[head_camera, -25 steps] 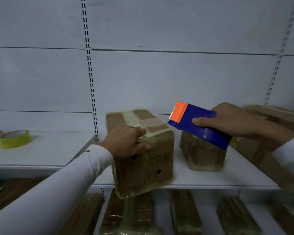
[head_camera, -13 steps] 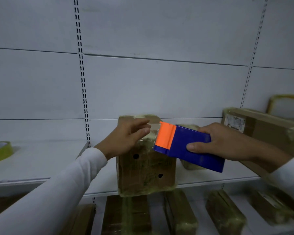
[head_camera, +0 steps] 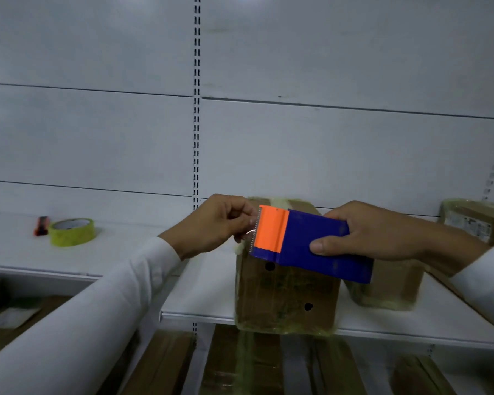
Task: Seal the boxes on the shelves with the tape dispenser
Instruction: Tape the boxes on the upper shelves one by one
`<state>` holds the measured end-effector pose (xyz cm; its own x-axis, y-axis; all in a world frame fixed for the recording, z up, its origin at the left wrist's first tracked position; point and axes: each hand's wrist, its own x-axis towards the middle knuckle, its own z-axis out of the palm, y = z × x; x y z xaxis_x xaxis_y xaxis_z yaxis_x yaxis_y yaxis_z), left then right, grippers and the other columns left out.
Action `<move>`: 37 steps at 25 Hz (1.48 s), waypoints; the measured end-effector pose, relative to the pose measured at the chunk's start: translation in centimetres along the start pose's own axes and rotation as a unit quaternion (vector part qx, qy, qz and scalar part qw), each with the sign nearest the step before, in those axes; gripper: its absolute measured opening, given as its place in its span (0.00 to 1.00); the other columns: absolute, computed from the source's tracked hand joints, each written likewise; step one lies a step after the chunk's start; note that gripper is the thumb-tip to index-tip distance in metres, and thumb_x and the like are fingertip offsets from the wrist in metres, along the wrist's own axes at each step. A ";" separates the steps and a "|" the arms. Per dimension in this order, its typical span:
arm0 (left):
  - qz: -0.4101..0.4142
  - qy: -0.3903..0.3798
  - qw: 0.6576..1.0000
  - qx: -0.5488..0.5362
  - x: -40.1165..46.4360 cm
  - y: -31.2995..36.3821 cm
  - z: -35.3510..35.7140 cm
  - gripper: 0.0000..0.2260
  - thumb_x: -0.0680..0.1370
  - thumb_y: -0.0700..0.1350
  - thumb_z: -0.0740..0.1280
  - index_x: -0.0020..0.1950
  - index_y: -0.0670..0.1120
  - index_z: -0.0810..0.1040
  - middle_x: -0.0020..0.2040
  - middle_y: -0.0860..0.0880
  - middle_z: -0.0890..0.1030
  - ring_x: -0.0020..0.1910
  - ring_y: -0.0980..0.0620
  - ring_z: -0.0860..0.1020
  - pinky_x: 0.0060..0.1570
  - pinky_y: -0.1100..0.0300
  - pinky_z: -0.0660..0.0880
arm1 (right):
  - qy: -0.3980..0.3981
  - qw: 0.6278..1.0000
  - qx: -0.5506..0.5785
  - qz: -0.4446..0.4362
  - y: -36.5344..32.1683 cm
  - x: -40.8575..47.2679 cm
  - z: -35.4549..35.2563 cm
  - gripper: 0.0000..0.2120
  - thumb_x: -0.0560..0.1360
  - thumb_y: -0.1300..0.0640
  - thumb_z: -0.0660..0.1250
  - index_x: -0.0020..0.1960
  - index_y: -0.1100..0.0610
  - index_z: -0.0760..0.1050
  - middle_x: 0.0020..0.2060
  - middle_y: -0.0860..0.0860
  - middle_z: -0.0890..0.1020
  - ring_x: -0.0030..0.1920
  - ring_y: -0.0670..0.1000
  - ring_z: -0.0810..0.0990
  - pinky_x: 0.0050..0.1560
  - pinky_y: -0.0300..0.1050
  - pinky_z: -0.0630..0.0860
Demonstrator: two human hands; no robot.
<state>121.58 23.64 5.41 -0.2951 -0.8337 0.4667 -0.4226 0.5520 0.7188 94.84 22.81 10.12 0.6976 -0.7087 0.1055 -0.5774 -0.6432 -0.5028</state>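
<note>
Our right hand (head_camera: 382, 232) grips the dispenser (head_camera: 308, 246) in front of the box (head_camera: 285, 297) on the shelf (head_camera: 206, 292); our left hand (head_camera: 211, 223) pinches the tape end (head_camera: 248, 235) at its teeth, likely to draw out a strip.

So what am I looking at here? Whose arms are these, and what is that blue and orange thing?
There is no machine: a person wears a camera on the head, so you see their own arms from above. The right hand has its grip round a blue tape dispenser with an orange end. The left hand pinches at that toothed end, it seems to draw out clear tape, though the tape is hard to see. Behind stands a cardboard box on a white shelf, with more boxes to the right. Left lie a yellow tape roll and a small orange object.
</note>
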 end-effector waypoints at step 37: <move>0.124 -0.031 0.948 0.292 3.3 -8.4 2.2 0.19 0.80 0.58 0.55 0.72 0.61 0.64 0.68 0.57 0.72 0.64 0.62 0.69 0.62 0.71 0.63 | -0.103 0.975 -0.076 0.180 1.5 5.2 -2.7 0.16 0.73 0.39 0.68 0.45 0.53 0.78 0.41 0.50 0.85 0.40 0.49 0.83 0.41 0.40 0.76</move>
<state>122.32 16.26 -0.23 -0.4900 -0.6851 0.5391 -0.7305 0.6601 0.1749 96.47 17.41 12.20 0.4996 -0.8333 -0.2366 -0.8458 -0.4102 -0.3412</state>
